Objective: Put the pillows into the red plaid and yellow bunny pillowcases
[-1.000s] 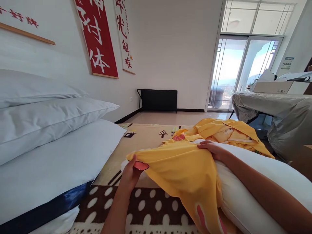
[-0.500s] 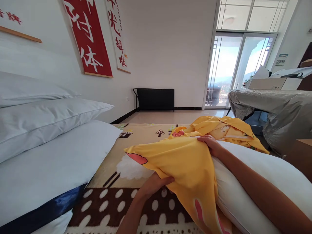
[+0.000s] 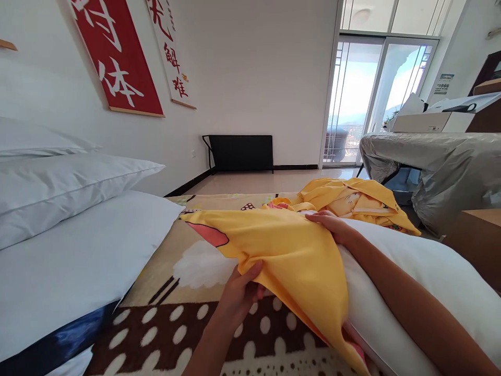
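Note:
A yellow pillowcase [image 3: 289,245] with a pink, dark-outlined patch at its left corner is partly drawn over a white pillow [image 3: 415,256]. My left hand [image 3: 242,292] pinches the pillowcase's near edge between thumb and fingers. At its far edge, where cloth meets pillow, my right hand [image 3: 332,225] grips the pillowcase, its fingertips partly hidden. My right forearm lies across the pillow. The pillow's left end is out of sight inside the cloth.
Beneath lies a patterned brown and beige blanket [image 3: 156,318]. White pillows [image 3: 78,180] are stacked at the left. A crumpled yellow cloth [image 3: 352,196] lies beyond the pillow. To the right are a plastic-covered table [image 3: 442,151] and a cardboard box [image 3: 473,245].
My left hand has raised the pillowcase's near edge and its thumb now lies over the cloth. The pillowcase's left corner stretches further left. The view has shifted slightly.

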The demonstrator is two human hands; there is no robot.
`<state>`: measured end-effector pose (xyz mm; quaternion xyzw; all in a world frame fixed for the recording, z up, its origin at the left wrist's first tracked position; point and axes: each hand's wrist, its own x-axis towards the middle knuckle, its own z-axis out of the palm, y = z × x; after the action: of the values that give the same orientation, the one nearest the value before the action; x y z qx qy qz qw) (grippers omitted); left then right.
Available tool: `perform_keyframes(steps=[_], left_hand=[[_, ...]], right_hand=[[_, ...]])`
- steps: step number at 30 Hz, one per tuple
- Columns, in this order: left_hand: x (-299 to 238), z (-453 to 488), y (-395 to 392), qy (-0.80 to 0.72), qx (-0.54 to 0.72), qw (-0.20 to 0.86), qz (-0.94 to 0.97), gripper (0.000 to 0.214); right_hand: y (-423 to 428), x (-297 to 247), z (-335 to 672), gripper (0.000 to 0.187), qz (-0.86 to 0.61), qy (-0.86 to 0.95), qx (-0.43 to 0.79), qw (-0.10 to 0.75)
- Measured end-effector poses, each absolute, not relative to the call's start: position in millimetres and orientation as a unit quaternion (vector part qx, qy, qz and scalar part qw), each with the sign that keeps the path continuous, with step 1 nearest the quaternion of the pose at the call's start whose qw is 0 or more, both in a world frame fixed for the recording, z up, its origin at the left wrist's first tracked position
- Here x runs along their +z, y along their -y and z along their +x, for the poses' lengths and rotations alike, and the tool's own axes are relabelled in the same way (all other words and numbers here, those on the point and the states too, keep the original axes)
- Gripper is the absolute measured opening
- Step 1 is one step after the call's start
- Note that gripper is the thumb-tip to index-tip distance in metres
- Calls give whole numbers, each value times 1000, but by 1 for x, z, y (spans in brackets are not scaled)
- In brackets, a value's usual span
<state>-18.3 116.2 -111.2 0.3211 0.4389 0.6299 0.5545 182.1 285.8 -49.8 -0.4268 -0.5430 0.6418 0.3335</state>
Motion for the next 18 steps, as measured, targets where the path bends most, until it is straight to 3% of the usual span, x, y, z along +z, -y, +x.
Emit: perform_keyframes(steps=[4, 8, 14, 18], left_hand=[[-110, -11, -119, -453, 635, 538, 321, 41], [-115, 3, -120, -479, 636, 504, 334, 40], [-117, 1, -122, -536, 599, 455, 383, 44], [-109, -11, -116, -546, 502, 504, 442, 41]], right_hand=[[-270, -43, 190, 39, -376, 587, 690, 195], [-245, -47, 183, 35, -262, 611, 741, 96], [-220, -70, 159, 35, -344, 505, 756, 233], [-226, -70, 159, 25, -378, 457, 755, 282]])
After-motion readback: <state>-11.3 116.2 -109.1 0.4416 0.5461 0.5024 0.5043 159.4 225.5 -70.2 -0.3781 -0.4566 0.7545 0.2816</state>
